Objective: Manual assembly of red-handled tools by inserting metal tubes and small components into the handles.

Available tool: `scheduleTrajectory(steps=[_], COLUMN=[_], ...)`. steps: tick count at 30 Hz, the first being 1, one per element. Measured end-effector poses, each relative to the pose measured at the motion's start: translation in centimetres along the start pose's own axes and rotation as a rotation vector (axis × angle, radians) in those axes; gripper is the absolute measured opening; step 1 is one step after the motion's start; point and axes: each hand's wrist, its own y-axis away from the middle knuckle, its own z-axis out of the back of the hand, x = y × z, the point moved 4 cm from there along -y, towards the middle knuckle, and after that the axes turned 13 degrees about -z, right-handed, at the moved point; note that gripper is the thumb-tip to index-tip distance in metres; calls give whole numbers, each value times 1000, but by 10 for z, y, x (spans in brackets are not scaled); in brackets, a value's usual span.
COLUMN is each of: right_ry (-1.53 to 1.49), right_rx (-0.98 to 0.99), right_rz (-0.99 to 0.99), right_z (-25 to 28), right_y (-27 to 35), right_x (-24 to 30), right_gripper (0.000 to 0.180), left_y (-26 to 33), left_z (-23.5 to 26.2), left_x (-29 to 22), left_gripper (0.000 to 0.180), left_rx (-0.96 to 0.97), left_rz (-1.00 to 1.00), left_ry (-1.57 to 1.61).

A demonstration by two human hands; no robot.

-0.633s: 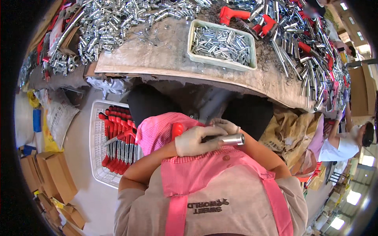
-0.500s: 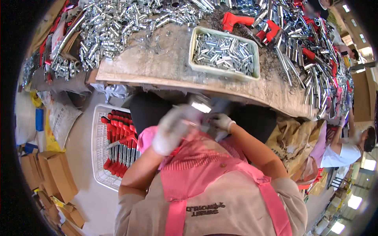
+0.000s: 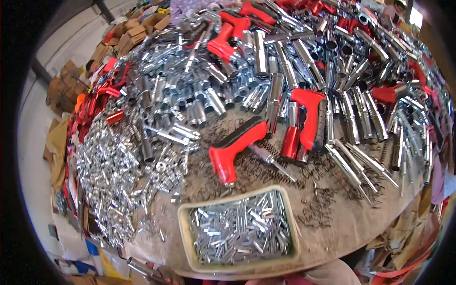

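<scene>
Only a sliver of my left hand [image 3: 164, 275] shows at the bottom edge, closed around a shiny metal tube [image 3: 140, 267] that sticks out to the left below the table rim. A pale gloved shape, my right hand [image 3: 332, 274], peeks in at the bottom right; its fingers are hidden. Just above both sits a pale rectangular tray [image 3: 186, 237] filled with several small silver pins. Beyond it lie a red-and-black handle [image 3: 228, 152] and a second red handle [image 3: 311, 116] on the worn round table [image 3: 332, 223].
Heaps of chrome tubes [image 3: 280, 76] and small silver parts [image 3: 111, 171] cover the table's far and left sides. Loose dark springs [image 3: 327, 190] are scattered near the tray. More red handles [image 3: 97, 102] lie at the left rim. Cardboard boxes [image 3: 59, 90] stand on the floor at left.
The view has swung up from my lap to the tabletop. My hands, which held the tube in front of my apron, have dropped to the bottom edge of the picture.
</scene>
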Motion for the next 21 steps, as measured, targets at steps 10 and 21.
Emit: scheduleTrajectory(steps=[10, 21], right_ry=[-197, 64], right_rx=[139, 513], right_rz=[-54, 241], right_z=[-71, -18], right_y=[42, 200], right_x=[-61, -31], right_gripper=[41, 42], left_y=[-7, -7], left_z=[-14, 45], left_x=[-1, 16], left_gripper=[52, 40], left_rx=[-317, -281], left_rz=[-98, -133], left_ry=[-260, 68])
